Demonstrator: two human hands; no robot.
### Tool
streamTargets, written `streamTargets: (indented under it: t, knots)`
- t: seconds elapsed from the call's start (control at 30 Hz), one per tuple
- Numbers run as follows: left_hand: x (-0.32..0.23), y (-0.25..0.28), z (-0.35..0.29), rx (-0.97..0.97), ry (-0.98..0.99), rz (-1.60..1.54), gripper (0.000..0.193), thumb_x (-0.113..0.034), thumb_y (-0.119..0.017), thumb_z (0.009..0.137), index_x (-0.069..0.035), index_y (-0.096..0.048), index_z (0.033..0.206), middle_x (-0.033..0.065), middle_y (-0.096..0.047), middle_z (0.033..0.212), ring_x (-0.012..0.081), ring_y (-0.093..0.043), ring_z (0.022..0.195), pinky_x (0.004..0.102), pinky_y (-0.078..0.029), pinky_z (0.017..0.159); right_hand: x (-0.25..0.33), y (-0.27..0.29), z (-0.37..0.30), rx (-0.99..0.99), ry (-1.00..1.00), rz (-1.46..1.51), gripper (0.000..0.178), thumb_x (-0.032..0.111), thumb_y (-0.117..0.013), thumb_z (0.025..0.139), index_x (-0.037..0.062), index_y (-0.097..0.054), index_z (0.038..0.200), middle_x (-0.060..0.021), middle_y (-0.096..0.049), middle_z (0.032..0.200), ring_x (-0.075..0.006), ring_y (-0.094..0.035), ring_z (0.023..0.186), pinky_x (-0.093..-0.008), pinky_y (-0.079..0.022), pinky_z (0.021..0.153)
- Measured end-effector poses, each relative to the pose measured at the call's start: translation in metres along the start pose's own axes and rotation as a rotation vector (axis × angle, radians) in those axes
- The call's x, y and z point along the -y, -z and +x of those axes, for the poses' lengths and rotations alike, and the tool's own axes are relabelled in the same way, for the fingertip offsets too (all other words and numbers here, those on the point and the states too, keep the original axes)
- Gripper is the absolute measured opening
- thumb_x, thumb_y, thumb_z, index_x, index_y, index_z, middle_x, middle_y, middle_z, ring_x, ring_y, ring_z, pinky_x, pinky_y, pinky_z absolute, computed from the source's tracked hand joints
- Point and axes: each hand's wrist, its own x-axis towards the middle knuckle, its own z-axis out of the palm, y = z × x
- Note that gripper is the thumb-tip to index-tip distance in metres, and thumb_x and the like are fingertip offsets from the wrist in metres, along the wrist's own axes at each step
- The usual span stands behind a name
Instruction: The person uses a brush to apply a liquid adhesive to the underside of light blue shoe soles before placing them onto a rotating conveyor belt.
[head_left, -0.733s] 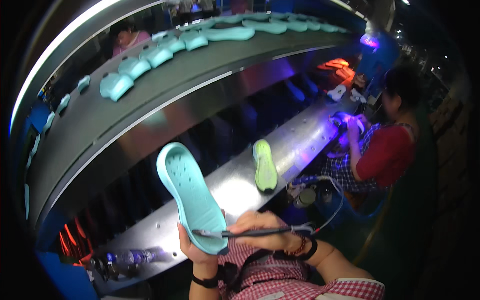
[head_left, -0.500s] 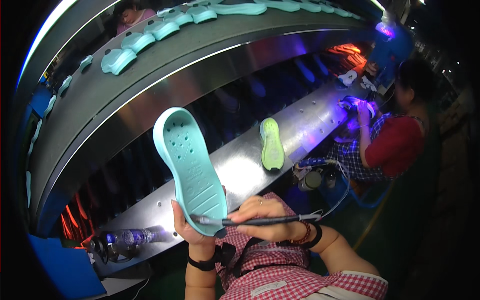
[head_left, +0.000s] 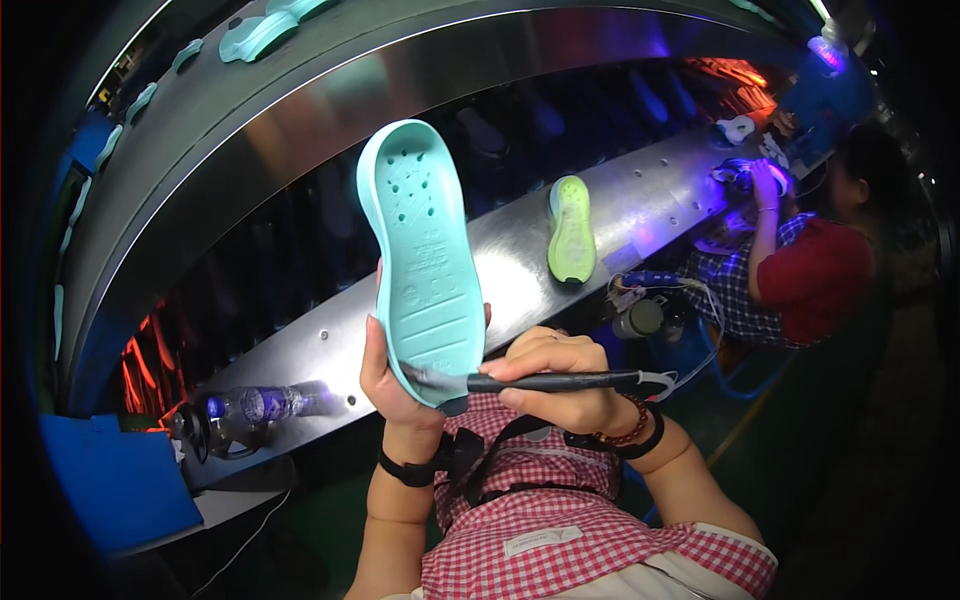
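Observation:
A turquoise shoe sole (head_left: 425, 260) stands tilted up in front of me, its hollow inner side facing me. My left hand (head_left: 400, 390) grips it around the heel end, thumb on the left edge and fingertips showing past the right edge. In my right hand (head_left: 560, 380) is a black-handled brush (head_left: 550, 381) with a cord or tube at its rear end. The brush's pale bristles touch the inside of the sole near the heel. A yellow-green sole (head_left: 572, 230) lies on the metal ledge beyond my right hand.
The metal ledge (head_left: 515, 255) runs along a conveyor (head_left: 330, 50) carrying more turquoise soles. A clear bottle (head_left: 265, 403) lies at the ledge's left end, near a blue box (head_left: 120, 485). Orange heat glows under the conveyor. A person in red (head_left: 815, 280) works at the right beside a jar (head_left: 640, 318).
The view has shifted, so hands and sole sit differently in it. The brush stays at the heel end, its bristles slightly farther along the left inner edge.

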Motion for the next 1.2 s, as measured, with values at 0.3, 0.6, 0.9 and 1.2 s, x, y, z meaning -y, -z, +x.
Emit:
streamTargets:
  t: [0.3, 0.6, 0.9, 1.2]
  knots:
    - [-0.005, 0.007, -0.002, 0.025, -0.022, -0.002, 0.06, -0.048, -0.033, 0.089, -0.005, -0.036, 0.131, 0.0189, -0.044, 0.127, 0.0379, -0.046, 0.113, 0.0561, -0.033, 0.097, 0.0, 0.005, 0.003, 0.142, -0.082, 0.229, 0.02, -0.001, -0.068, 0.07, -0.0013, -0.065, 0.09, -0.011, -0.065, 0.082, -0.0167, -0.06, 0.076, -0.0258, -0.046, 0.068]
    - [-0.018, 0.014, 0.001, 0.109, -0.02, 0.149, 0.063, -0.048, -0.034, 0.088, -0.002, -0.036, 0.131, 0.021, -0.045, 0.126, 0.0384, -0.048, 0.111, 0.0569, -0.033, 0.096, -0.003, 0.017, 0.018, 0.165, 0.015, -0.016, 0.02, 0.005, -0.071, 0.069, 0.0027, -0.067, 0.088, -0.0087, -0.065, 0.077, -0.0169, -0.06, 0.07, -0.0267, -0.046, 0.066]
    - [-0.034, 0.001, 0.0, -0.02, 0.363, 0.392, 0.054, -0.032, -0.043, 0.087, 0.004, -0.038, 0.127, 0.019, -0.049, 0.121, 0.0283, -0.054, 0.106, 0.0381, -0.042, 0.092, 0.017, 0.032, 0.024, 0.46, -0.004, -0.036, 0.018, 0.0, -0.069, 0.07, 0.0001, -0.065, 0.087, -0.0157, -0.065, 0.092, -0.0258, -0.065, 0.086, -0.0318, -0.053, 0.074]
    - [-0.041, -0.024, -0.011, -0.022, 0.659, 0.634, 0.049, -0.023, -0.049, 0.087, 0.006, -0.042, 0.125, 0.0164, -0.053, 0.118, 0.0204, -0.055, 0.103, 0.028, -0.042, 0.09, 0.021, 0.052, 0.018, 0.724, 0.067, -0.143, 0.017, 0.007, -0.06, 0.077, 0.0021, -0.062, 0.093, -0.0109, -0.065, 0.096, -0.0254, -0.062, 0.088, -0.0322, -0.049, 0.075]
